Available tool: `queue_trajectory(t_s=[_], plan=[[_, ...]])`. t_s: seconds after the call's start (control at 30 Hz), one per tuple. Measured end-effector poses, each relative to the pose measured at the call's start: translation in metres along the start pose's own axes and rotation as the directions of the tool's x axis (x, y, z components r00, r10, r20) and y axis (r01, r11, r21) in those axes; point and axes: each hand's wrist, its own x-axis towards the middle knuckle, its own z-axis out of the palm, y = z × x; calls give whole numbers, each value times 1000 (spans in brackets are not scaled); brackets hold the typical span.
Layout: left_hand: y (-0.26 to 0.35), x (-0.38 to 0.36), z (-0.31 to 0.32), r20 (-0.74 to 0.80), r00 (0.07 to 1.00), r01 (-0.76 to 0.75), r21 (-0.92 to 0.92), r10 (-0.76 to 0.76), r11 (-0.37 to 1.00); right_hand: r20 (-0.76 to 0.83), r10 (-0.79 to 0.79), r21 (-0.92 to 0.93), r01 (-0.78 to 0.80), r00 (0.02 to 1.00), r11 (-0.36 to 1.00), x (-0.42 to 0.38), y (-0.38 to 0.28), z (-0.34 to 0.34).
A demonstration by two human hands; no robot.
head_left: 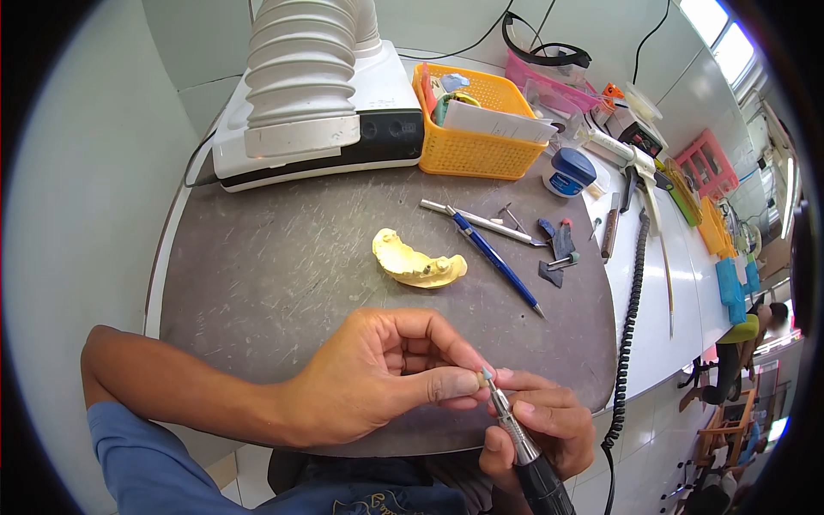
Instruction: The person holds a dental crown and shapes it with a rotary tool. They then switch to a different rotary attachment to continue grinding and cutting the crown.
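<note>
My left hand (390, 373) pinches a small tooth-coloured piece (481, 378) between thumb and forefinger; most of it is hidden by the fingertips. Wrapped around a rotary handpiece (525, 448) with a black body and metal nose is my right hand (554, 421). Its pointed blue-grey tip (487, 374) is right at the small piece. Both hands meet over the bench's front edge. Beyond them lies a yellow dental cast (421, 264) of a partial arch, touched by neither hand.
A blue mechanical pencil (498, 262), a metal knife (481, 221) and dark scraps (562, 240) lie right of the cast. Behind stand a white extraction unit with a hose (300, 77), a yellow basket (472, 150) and a blue-lidded jar (568, 173). A coiled cord (631, 335) hangs at right.
</note>
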Motion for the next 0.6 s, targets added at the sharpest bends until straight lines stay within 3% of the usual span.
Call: queue_trajectory(t_s=[0.13, 0.33, 0.6], plan=[[1, 0, 0, -8, 1000, 6, -7, -6, 1000, 66, -27, -41, 30, 997, 999, 2, -2, -3], [1, 0, 0, -2, 1000, -2, 21, 2, 1000, -18, -7, -3, 7, 1000, 1000, 2, 0, 1], [1, 0, 0, -2, 1000, 0, 12, 0, 1000, 14, -27, -20, 28, 1000, 999, 1, 0, 1]])
